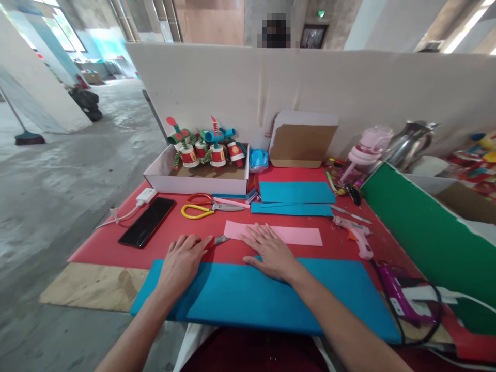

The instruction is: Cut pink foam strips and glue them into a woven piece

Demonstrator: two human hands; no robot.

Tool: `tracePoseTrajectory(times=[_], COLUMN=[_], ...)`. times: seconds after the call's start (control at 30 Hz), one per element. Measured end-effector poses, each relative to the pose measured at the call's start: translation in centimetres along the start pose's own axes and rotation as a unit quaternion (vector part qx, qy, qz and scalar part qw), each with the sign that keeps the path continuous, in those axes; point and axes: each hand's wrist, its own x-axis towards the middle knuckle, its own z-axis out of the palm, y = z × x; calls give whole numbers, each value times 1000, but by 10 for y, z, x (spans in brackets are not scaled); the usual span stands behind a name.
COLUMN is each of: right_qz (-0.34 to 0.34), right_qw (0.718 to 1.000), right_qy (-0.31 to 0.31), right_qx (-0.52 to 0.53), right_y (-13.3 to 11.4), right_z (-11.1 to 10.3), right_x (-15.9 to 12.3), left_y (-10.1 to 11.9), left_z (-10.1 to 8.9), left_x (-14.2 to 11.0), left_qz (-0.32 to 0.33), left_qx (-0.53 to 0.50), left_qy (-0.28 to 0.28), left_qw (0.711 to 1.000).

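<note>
My left hand (182,263) rests at the far edge of a large blue paper sheet (263,302), its fingers curled around a small grey-tipped tool (220,239), likely a craft knife. My right hand (271,252) lies flat with fingers spread, pressing the near edge of a pink paper strip (294,235) on the red table cover (108,243). Both hands sit side by side near the table's middle.
Yellow and red scissors (205,206), a black phone (147,222) and a charger lie to the left. A white box of paper-cup figures (205,150) stands behind. Blue sheets (296,192), a pink glue gun (358,237), a purple tool with cable and a green board (422,232) are on the right.
</note>
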Motion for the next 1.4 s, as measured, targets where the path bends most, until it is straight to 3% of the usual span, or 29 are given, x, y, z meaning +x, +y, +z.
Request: tracePoseTrajectory(times=[1.4], right_qz=[1], right_qw=[1000], right_qy=[5], right_qx=[5], right_y=[1], right_z=[3], right_x=[0], left_y=[10], left_z=[-3], left_x=[6], left_qz=[1], left_qx=[-50], left_qy=[-23], left_qw=[999])
